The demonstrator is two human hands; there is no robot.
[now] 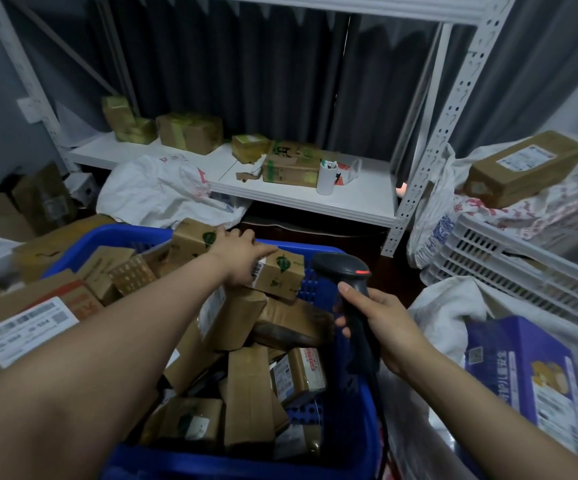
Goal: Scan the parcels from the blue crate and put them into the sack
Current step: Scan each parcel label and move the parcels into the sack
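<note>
At centre frame the left hand [242,258] lay over a small brown cardboard parcel with green leaf prints and a white barcode label [282,271], on the far rim of the blue plastic crate [211,465]. Whether it gripped could not be told. The right hand [384,323] clasped a black handheld scanner [344,268], probably ready for that label. The white woven sack [446,310] lay lower right.

Head camera looks down, close over the blue crate [211,460].

Blue crate [246,463] heaped with brown parcels [247,403], green-stamped top parcel [282,271] at far rim, white sack [446,315] beside
</note>
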